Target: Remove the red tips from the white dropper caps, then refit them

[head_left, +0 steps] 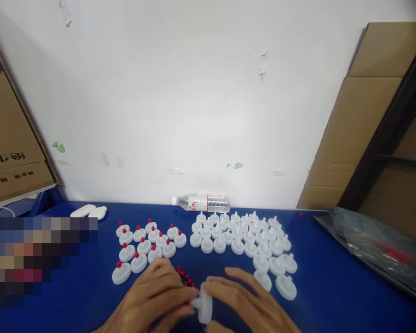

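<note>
My right hand [249, 300] grips a white plastic nozzle cap [205, 304] by its round rim, turned on its side with the spout pointing left. My left hand [159, 296] is pinched at the tip of that spout, and a bit of red shows between its fingertips, apparently a small red tip cap. Just beyond the hands lies a loose pile of red tip caps [186, 279], partly hidden by my left fingers. Left of it stand several white nozzle caps with red tips [138, 262]. To the right, many nozzle caps with bare spouts [237, 246] stand close together.
A clear plastic bottle [201, 203] lies along the white wall [194, 101]. Two white oval objects [97, 212] rest at the back left. A grey plastic bag [370, 249] lies on the blue table [333, 286] at right. Cardboard [360, 120] flanks the right side; pixelation covers the left edge.
</note>
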The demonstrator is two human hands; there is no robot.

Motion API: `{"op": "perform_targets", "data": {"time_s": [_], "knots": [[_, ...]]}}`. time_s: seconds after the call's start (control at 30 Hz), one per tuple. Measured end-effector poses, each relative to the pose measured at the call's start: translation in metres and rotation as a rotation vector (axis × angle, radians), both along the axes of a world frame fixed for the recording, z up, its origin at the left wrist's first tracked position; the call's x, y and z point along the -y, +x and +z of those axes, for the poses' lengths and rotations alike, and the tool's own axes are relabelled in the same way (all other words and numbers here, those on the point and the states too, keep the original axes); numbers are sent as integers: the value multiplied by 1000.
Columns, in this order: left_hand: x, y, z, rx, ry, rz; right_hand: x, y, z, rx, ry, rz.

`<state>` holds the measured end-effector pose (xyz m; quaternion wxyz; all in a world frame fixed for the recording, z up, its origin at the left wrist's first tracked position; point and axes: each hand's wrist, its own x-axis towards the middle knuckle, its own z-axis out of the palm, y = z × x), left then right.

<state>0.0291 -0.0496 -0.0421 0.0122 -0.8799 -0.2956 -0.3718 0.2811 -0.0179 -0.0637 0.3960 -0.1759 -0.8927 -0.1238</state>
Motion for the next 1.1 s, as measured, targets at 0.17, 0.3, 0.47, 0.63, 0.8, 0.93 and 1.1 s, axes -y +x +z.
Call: {"op": "perform_targets", "data": {"time_s": [0.17,0.3,0.47,0.63,0.8,0.93,1.1], "knots": [[-17,-23,2,-51,44,161,-8,12,27,-55,66,-40],[-32,-38,-5,-159,27,262,-11,22,35,-47,-14,-81],[-40,-43,-11,-277,-21,310,-11,22,30,28,-59,-72],[-44,-47,-11,-290,-7,341,-12,20,26,62,-99,-87],[-49,-56,-15,-313,20,372,-16,19,22,48,-113,-218],[-52,-61,-17,-344,16,424,-22,22,12,109,-90,-386],[-49,-56,-13,-370,-43,450,-29,25,-4,190,-128,-490]]}}
